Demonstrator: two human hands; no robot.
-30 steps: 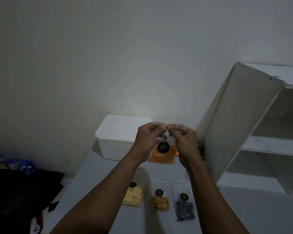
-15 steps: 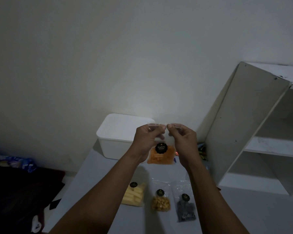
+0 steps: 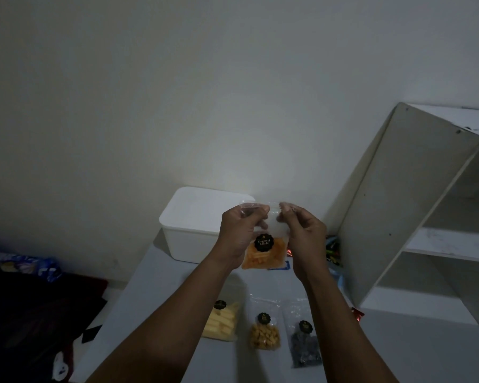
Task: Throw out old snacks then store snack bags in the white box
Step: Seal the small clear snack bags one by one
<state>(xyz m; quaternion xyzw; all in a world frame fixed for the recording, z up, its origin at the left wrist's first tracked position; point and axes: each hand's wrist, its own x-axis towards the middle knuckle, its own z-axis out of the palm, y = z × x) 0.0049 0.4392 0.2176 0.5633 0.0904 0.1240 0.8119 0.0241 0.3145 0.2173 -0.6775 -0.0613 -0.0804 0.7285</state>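
I hold a clear snack bag of orange pieces [image 3: 264, 254] with a round black label up in front of me. My left hand [image 3: 239, 233] pinches its top edge on the left and my right hand [image 3: 302, 233] pinches it on the right. Behind the bag stands the white box [image 3: 194, 217] with its lid on, at the table's far end. Three more clear bags lie on the table nearer me: pale yellow sticks [image 3: 221, 322], small golden pieces [image 3: 264, 333] and dark pieces [image 3: 306, 345].
A white open shelf unit [image 3: 415, 217] stands at the right, with colourful wrappers [image 3: 332, 248] at its foot and a red wrapper [image 3: 357, 313] nearer. Dark cloth and a blue-white packet [image 3: 28, 268] lie on the floor at the left.
My two hands have drawn slightly apart along the bag's top edge. The view shifted a little; the bag stays held up over the table.
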